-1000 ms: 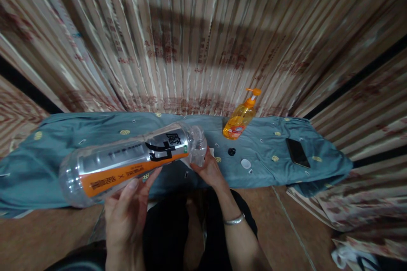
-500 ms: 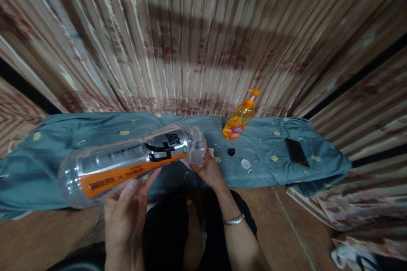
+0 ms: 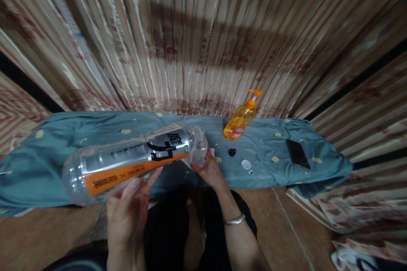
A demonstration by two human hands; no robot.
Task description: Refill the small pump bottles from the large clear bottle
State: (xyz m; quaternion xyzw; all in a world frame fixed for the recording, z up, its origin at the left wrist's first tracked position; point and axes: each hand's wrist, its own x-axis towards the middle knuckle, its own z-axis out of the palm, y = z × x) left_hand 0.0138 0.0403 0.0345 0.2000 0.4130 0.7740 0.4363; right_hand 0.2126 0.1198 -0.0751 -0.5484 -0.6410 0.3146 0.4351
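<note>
A large clear plastic bottle point(image 3: 127, 163) with a silver and orange label lies tilted across the view, its neck to the right. My left hand point(image 3: 130, 203) supports it from below, thumb and fingers against the label side. At the neck end, my right hand point(image 3: 208, 169) grips a small clear plastic container point(image 3: 199, 148), which meets the bottle's mouth. Something white, like paper or tissue, shows behind my right fingers; its shape is mostly hidden.
On the teal cloth point(image 3: 104, 127) stand an orange pump bottle point(image 3: 238, 123), a small black object point(image 3: 232, 152), a white round disc point(image 3: 246, 164) and a dark phone point(image 3: 298, 153). A patterned curtain point(image 3: 190, 42) hangs behind.
The large bottle and my left hand have shifted slightly to the right in the view. Both hands keep the same hold.
</note>
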